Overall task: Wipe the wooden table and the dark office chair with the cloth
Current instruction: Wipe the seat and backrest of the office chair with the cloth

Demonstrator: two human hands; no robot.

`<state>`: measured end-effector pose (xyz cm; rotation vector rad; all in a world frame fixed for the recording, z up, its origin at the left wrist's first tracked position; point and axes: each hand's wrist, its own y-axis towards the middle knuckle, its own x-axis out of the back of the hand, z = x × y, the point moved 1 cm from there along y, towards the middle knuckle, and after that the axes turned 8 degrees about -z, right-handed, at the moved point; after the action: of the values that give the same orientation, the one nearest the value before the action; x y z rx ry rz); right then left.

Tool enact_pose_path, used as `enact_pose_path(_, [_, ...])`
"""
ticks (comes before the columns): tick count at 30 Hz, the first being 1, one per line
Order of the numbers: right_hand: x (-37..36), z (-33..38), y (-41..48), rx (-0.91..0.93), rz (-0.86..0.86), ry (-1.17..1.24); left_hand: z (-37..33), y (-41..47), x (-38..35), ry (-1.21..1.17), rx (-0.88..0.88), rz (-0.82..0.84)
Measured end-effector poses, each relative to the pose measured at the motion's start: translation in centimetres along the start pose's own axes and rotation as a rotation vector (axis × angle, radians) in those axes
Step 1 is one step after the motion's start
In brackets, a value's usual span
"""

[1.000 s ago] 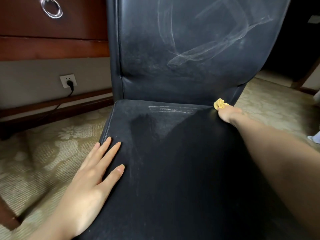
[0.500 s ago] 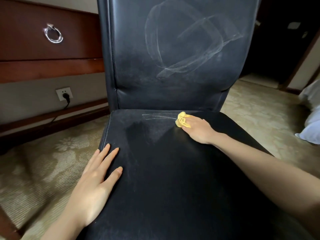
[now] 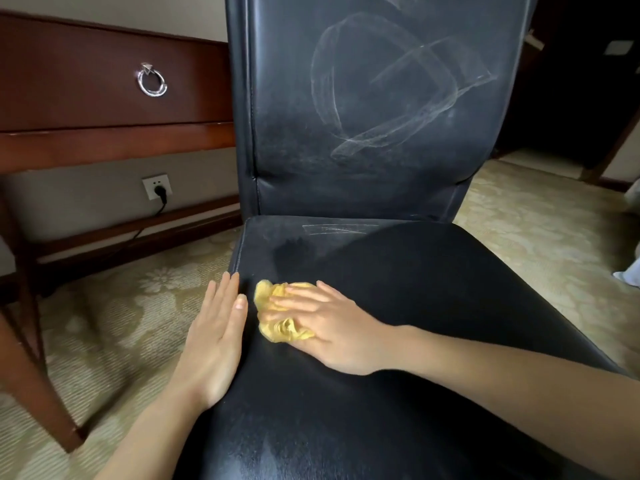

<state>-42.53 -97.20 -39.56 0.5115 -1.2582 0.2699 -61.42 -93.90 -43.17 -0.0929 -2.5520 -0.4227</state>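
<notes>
Low in the frame the left hand (image 3: pixel 214 344) lies flat and open on the chair (image 3: pixel 398 341) seat's edge, while the right hand (image 3: pixel 325 327), pressing the bunched yellow cloth (image 3: pixel 277 327), has swept from the seat's far corner to just beside it, leaving backrest streaks (image 3: pixel 388 95) unwiped.

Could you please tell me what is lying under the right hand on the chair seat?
A crumpled yellow cloth lies under the right hand, pressed flat on the black chair seat. The part beneath the palm and fingers is hidden.
</notes>
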Motion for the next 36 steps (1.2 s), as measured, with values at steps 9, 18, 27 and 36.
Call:
enact_pose_path(9, [0.1,-2.4,4.6,0.037,0.122,-0.007,-0.3,-0.5,-0.2,0.151,0.134,-0.041])
enact_pose_path(18, [-1.7,-6.2,16.4,-0.165,0.127,-0.101,0.0,-0.6,0.0,0.248,0.160,0.012])
enact_pose_path(27, [-2.9,-6.1,22.9,-0.575,0.040,-0.154,0.6,-0.1,-0.3,0.209,0.169,-0.010])
enact_pose_path(36, [-2.3,-3.2,17.9,-0.066,0.205,-0.142,0.0,-0.4,0.1,0.296,0.151,-0.220])
